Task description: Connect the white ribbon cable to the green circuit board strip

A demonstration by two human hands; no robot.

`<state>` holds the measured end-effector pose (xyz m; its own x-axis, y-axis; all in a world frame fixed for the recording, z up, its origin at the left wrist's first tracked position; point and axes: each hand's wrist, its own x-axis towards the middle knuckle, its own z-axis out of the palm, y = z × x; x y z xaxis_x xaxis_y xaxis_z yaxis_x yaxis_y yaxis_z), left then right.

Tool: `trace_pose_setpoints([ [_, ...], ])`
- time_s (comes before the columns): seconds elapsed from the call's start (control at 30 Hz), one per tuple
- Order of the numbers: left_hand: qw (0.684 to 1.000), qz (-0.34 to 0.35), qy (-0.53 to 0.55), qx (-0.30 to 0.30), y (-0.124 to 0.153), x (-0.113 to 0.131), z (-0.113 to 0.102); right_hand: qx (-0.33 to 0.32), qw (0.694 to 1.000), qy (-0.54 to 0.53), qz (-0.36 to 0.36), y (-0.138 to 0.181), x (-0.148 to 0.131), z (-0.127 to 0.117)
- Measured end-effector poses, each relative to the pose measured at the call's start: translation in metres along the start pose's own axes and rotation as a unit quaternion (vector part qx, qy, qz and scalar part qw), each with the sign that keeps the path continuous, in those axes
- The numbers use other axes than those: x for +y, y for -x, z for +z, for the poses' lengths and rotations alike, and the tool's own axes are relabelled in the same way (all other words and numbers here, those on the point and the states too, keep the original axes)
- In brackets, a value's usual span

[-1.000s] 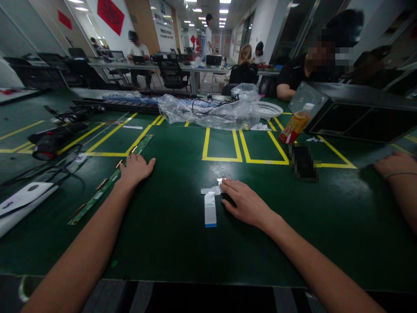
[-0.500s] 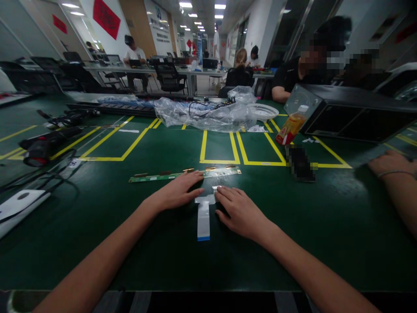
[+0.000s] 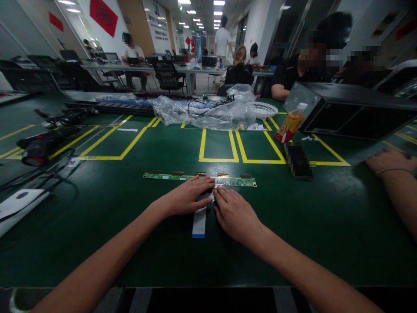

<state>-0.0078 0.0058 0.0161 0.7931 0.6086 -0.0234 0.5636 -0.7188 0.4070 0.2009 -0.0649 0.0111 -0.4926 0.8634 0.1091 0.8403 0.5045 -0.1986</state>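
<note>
A long, narrow green circuit board (image 3: 241, 181) with several gold-brown tabs along its far edge lies on the dark green table. My left hand (image 3: 187, 195) rests over the board's near edge, fingers stretched flat and thumb apart, over part of a flat ribbon cable. My right hand (image 3: 237, 213) has its fingers together at the white end of that flat ribbon cable (image 3: 199, 222), right against the board's near edge. The cable's blue-tipped tail points toward me. Where cable and board meet is mostly covered by my fingertips.
Clear plastic wrapping (image 3: 202, 114) and a white basket (image 3: 263, 109) lie at the back. To the right are a drink bottle (image 3: 289, 125), a phone (image 3: 299, 161), a black case (image 3: 355, 111) and another person's hand (image 3: 391, 163). Cables and a white device (image 3: 21, 204) sit left.
The circuit board has shifted right and turned straighter, with my left hand moving right too. The ribbon cable's upper end now meets the board's near edge, and its tail has swung slightly left.
</note>
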Motion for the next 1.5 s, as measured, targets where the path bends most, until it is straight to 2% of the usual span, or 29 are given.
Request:
trace_pose_setpoints([
  [0.23, 1.000, 0.013, -0.004, 0.000, 0.000, -0.004, 0.002, 0.000, 0.998, -0.023, -0.058, 0.000, 0.012, -0.003],
  [0.5, 1.000, 0.018, -0.003, 0.010, 0.000, -0.006, 0.003, -0.028, 0.999, -0.006, -0.023, 0.001, 0.006, -0.007],
  [0.77, 1.000, 0.018, 0.005, 0.007, 0.000, -0.006, 0.001, -0.024, 1.000, 0.012, 0.002, 0.000, 0.001, -0.004],
  [1.07, 1.000, 0.020, 0.016, 0.000, 0.000, -0.003, -0.003, -0.029, 0.998, 0.009, -0.055, 0.001, 0.021, -0.004],
  [1.27, 1.000, 0.017, -0.005, -0.001, 0.000, -0.003, -0.001, -0.026, 0.997, -0.015, -0.064, 0.000, 0.026, -0.005],
  [1.37, 0.999, 0.022, -0.035, 0.022, 0.000, -0.002, 0.002, -0.001, 0.995, -0.059, -0.078, -0.002, 0.028, -0.010],
  [1.43, 0.997, 0.042, -0.053, 0.039, 0.000, 0.001, 0.004, 0.046, 0.991, -0.103, -0.073, -0.004, 0.030, -0.014],
  [1.5, 0.995, 0.072, -0.061, 0.032, -0.001, 0.004, 0.005, 0.091, 0.984, -0.142, -0.057, -0.006, 0.032, -0.017],
])
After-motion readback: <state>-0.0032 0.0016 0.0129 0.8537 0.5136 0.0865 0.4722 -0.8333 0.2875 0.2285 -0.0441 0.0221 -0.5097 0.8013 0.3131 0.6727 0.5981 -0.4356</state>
